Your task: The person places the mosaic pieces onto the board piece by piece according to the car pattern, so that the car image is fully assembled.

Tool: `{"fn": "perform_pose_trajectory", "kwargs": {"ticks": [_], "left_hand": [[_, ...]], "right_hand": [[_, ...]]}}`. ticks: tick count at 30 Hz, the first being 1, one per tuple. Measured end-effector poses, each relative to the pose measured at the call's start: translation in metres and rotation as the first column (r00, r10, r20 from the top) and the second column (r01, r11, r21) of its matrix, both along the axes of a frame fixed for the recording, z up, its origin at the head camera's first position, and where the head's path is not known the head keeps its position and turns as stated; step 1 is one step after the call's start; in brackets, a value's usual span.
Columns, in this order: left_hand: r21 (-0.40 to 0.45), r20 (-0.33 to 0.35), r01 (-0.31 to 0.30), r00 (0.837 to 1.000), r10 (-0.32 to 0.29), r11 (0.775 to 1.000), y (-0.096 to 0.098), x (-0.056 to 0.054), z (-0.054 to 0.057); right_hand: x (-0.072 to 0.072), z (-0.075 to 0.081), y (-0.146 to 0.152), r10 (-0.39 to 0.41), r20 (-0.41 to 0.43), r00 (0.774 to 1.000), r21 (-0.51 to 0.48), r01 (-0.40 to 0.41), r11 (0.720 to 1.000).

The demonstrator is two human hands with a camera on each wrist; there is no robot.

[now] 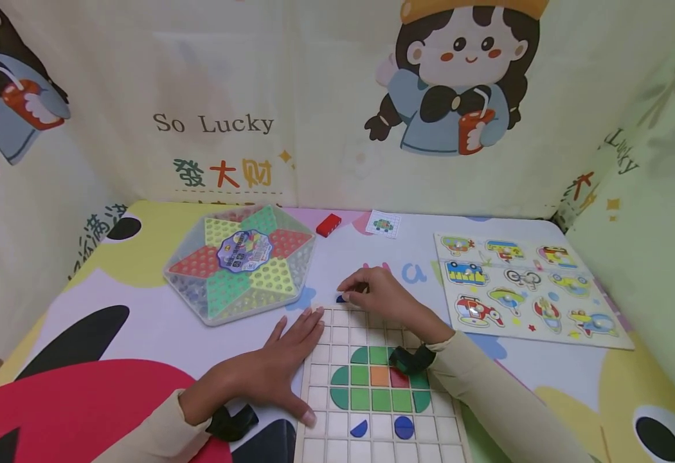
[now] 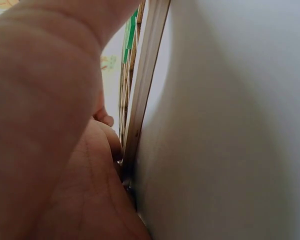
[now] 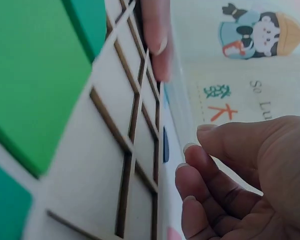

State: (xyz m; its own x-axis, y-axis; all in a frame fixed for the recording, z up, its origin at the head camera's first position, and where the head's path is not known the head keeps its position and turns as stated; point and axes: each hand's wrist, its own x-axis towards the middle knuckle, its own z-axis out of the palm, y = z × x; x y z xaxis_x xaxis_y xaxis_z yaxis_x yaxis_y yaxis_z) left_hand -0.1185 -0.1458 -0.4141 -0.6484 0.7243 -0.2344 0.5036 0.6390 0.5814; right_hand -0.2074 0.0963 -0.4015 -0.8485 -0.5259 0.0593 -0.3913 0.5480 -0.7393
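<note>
A wooden grid board (image 1: pixel 319 375) with white cells lies in front of me. Green, orange and red pieces form a rounded pattern on it, partly covered by my right wrist. My left hand (image 1: pixel 276 360) rests at the board's left edge, fingers spread and thumb on the frame. Just past the far edge, my right hand (image 1: pixel 380 292) hovers over a small dark blue piece (image 1: pixel 340 299). In the right wrist view this blue piece (image 3: pixel 165 145) lies on the table, apart from the loosely bent fingers (image 3: pixel 192 185); nothing shows between them. A blue rounded piece (image 1: pixel 359 429) and a blue disc (image 1: pixel 404 427) sit in nearer cells.
At the left back is a hexagonal box (image 1: pixel 198 305) with a star-shaped board of coloured triangles. A red block (image 1: pixel 328 225) and a small pattern card (image 1: pixel 391 217) lie at the back. A vehicle picture puzzle board (image 1: pixel 505 321) is on the right.
</note>
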Motion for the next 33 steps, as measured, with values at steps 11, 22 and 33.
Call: {"fn": "perform_pose_trajectory", "kwargs": {"ticks": [11,22,33], "left_hand": [[-0.010,0.005,-0.008,1.000,0.008,1.000,-0.0014,-0.0001,-0.0045],[-0.005,0.007,-0.004,1.000,0.004,1.000,0.0002,-0.0012,-0.0041],[-0.003,0.006,-0.016,1.000,0.016,1.000,0.0013,0.0016,-0.0019]], "right_hand": [[-0.0094,-0.0113,-0.0028,-0.040,0.045,0.998,0.031,0.038,0.999],[-0.0102,-0.0117,-0.0058,-0.058,0.028,0.998,0.147,0.054,0.988],[-0.0087,-0.0066,-0.0038,-0.046,-0.029,0.999,0.186,0.051,0.981]]}}
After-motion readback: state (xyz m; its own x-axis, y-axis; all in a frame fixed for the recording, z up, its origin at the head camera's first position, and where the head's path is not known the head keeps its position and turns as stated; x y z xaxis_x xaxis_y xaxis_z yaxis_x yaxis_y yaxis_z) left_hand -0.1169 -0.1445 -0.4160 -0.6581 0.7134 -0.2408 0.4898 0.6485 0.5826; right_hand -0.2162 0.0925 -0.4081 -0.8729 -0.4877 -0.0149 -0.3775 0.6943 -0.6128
